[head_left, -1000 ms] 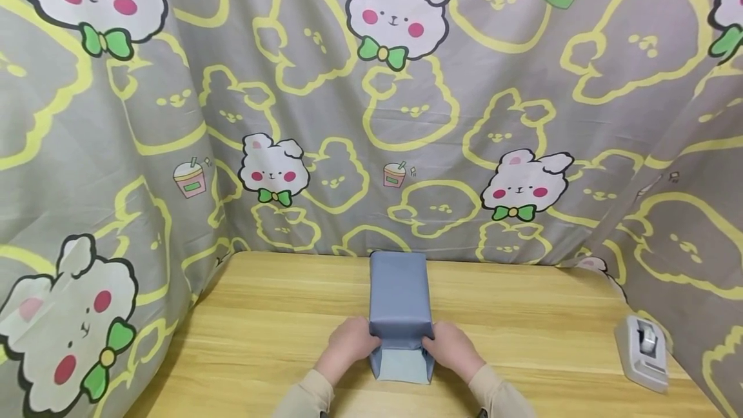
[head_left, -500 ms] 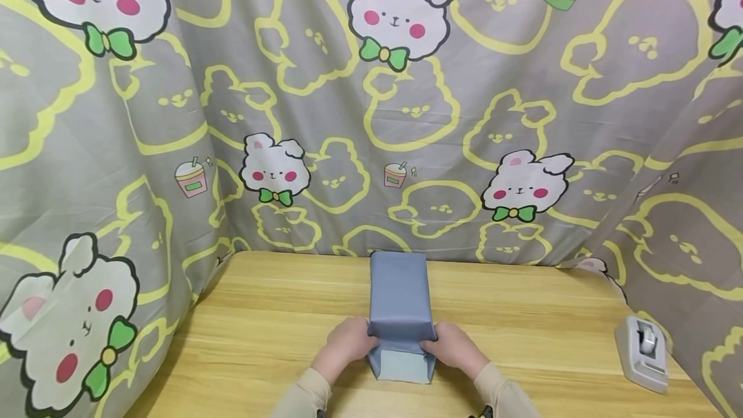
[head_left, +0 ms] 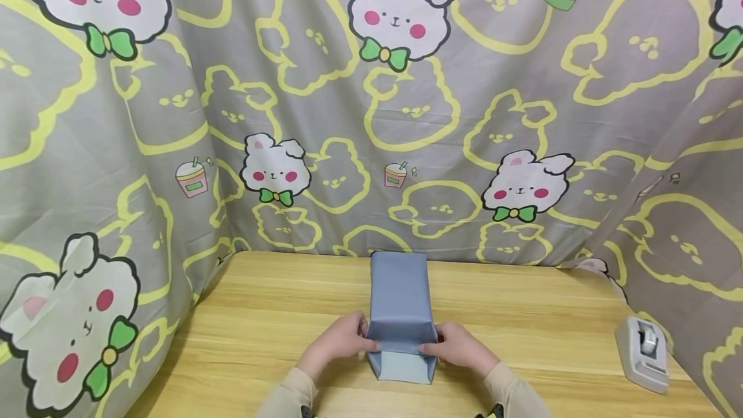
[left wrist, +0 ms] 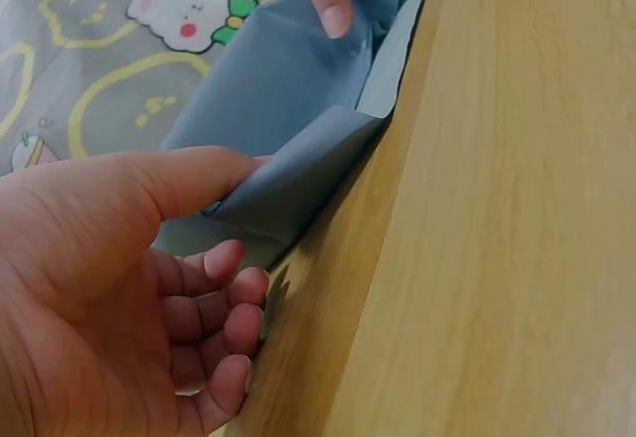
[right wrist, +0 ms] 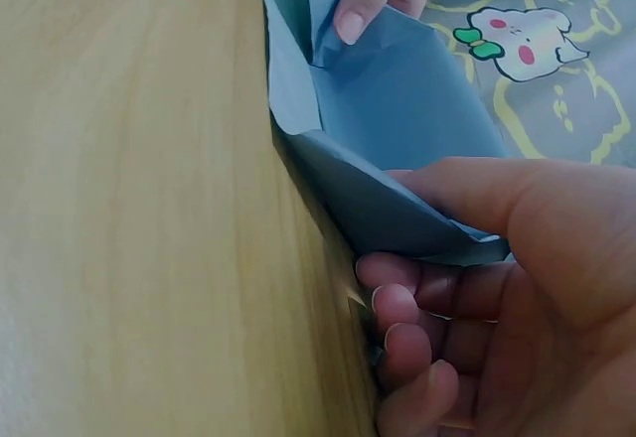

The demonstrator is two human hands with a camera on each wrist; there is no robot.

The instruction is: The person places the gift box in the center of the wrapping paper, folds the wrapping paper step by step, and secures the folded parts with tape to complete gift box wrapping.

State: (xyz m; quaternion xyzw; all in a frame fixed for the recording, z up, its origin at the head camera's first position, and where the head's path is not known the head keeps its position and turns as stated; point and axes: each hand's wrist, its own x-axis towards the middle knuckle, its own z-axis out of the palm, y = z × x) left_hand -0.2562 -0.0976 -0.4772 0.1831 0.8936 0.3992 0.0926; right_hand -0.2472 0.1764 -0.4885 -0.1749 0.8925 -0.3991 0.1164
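A box-shaped package [head_left: 398, 286] in blue-grey wrapping paper lies lengthwise on the table in the head view. At its near end, the paper is folded in at both sides, with a pale bottom flap [head_left: 404, 367] lying toward the person. My left hand [head_left: 341, 338] pinches the left side fold, its thumb tucked inside and fingers curled outside. On the opposite side, my right hand [head_left: 464, 344] pinches the right fold the same way. Both wrist views show the thumbs pressing into the folded paper [left wrist: 308, 174], slanted edges standing up from the tabletop. The package's contents are hidden.
A grey-white tape dispenser [head_left: 644, 353] stands at the table's right side. The wooden table [head_left: 278, 295] is bordered at the back and sides by a grey curtain [head_left: 325, 108] printed with rabbits. The package's far end reaches close to the back curtain.
Both hands have shifted slightly outward, their fingers moving out along the side folds, while the thumbs stay on the near end. The package has stayed in place.
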